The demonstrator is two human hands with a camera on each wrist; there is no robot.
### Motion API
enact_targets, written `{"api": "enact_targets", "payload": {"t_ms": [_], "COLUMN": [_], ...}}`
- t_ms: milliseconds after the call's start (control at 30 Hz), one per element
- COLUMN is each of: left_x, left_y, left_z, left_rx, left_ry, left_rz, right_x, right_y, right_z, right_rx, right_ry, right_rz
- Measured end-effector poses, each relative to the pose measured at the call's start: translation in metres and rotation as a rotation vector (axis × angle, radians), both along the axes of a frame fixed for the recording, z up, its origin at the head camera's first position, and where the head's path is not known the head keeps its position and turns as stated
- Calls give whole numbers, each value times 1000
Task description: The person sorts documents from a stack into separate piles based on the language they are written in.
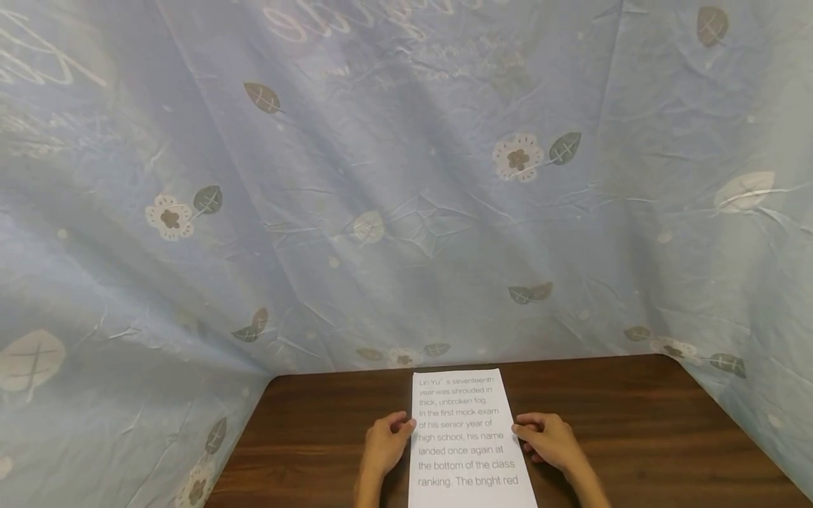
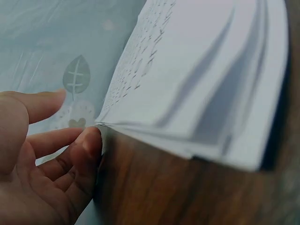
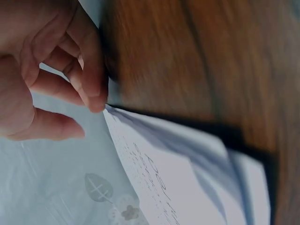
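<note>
A small stack of white paper sheets (image 1: pixel 464 451) printed with large English text lies upright to the reader at the table's middle; its near end runs out of the head view. My left hand (image 1: pixel 385 443) is at the left edge, and my right hand (image 1: pixel 551 441) is at the right edge. The left wrist view shows the sheets (image 2: pixel 197 79) fanned slightly apart, with the left fingertips touching their edge and the thumb held away. In the right wrist view, the right fingertips meet the edge of the sheets (image 3: pixel 173 168), the thumb likewise apart from the fingers.
Beneath the paper is a dark brown wooden table (image 1: pixel 317 416) with rounded far corners. A pale blue cloth (image 1: pixel 406 176) with leaf and flower prints hangs behind the table and along both sides.
</note>
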State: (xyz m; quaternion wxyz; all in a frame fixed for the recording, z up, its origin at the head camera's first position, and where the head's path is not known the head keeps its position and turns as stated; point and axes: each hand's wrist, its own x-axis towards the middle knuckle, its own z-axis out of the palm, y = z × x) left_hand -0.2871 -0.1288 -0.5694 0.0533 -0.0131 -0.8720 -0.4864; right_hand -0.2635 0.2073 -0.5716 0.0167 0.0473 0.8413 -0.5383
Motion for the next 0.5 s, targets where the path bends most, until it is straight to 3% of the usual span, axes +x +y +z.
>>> {"api": "enact_targets", "payload": {"t_ms": [233, 500], "left_x": [-1, 0], "left_y": [5, 4], "left_z": [-2, -5], "left_rx": [-100, -138], "left_ry": [44, 64], "left_rz": [8, -6], "right_x": [-1, 2], "right_y": [-9, -15], "right_z": [0, 0], "right_rx": [35, 123], "right_ry": [13, 53], "right_rz": [-46, -49]}}
